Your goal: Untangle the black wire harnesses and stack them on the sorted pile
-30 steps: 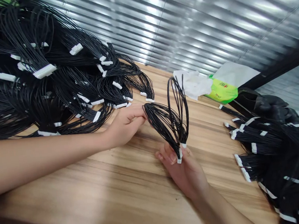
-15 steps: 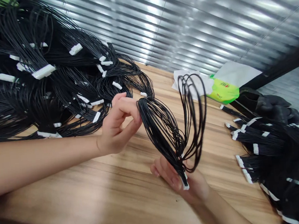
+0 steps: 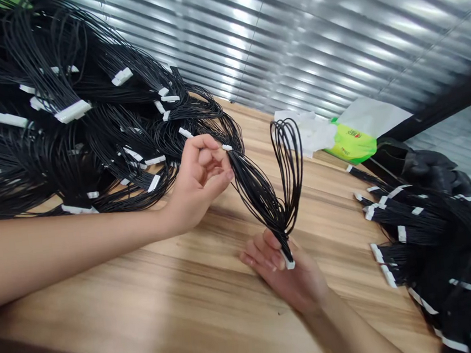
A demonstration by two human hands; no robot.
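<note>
A looped bundle of thin black cables (image 3: 257, 188) hangs between my hands above the wooden table. My left hand (image 3: 206, 174) is closed at the bundle's upper left end, beside a small white connector (image 3: 226, 148). Lower and to the right, my right hand (image 3: 288, 271) has its fingers curled around the gathered end, where another white connector (image 3: 288, 260) lies over the palm. Several loose loops (image 3: 290, 165) stand up from the gathered end.
A large heap of black cables with white connectors (image 3: 73, 111) covers the left back. More cable bundles (image 3: 427, 224) lie at the right. A green and white packet (image 3: 351, 140) sits near the corrugated metal wall (image 3: 289, 43). The wooden tabletop (image 3: 149, 318) extends in front.
My right hand has moved slightly up. The bundle's loops have narrowed and shifted left. At my left hand the cables are drawn out straighter, and a white connector lies by the fingertips.
</note>
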